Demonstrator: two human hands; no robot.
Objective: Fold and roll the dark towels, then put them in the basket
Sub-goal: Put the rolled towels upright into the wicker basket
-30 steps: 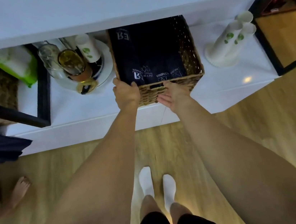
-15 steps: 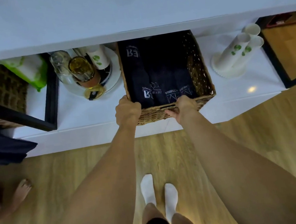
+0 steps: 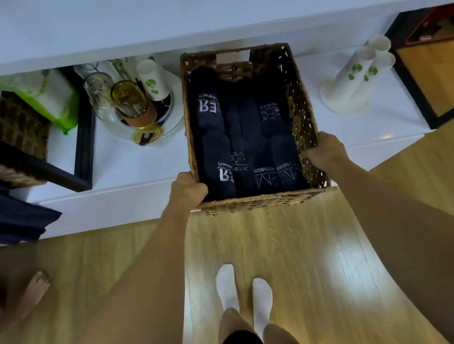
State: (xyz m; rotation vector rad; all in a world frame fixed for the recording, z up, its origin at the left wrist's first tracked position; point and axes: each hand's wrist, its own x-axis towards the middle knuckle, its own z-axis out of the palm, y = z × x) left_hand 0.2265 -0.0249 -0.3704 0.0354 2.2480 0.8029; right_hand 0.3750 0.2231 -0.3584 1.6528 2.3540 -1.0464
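A brown wicker basket (image 3: 302, 110) sits on a low white shelf, its front overhanging the shelf edge. Several rolled dark navy towels (image 3: 247, 140) with white lettering lie packed side by side in it. My left hand (image 3: 189, 189) grips the basket's left rim near the front corner, fingers curled over the edge. My right hand (image 3: 322, 152) grips the right rim near the front, fingers hooked inside the wall.
The white shelf (image 3: 138, 166) also carries a round tray with glasses and a paper cup (image 3: 136, 105) on the left and stacked paper cups (image 3: 357, 73) on the right. A black-framed rack with dark cloth (image 3: 3, 215) stands far left. Someone's bare foot (image 3: 31, 295) is on the wood floor.
The basket has come forward out from under the counter, so its whole length shows. My hands shifted from its front wall to its two side rims.
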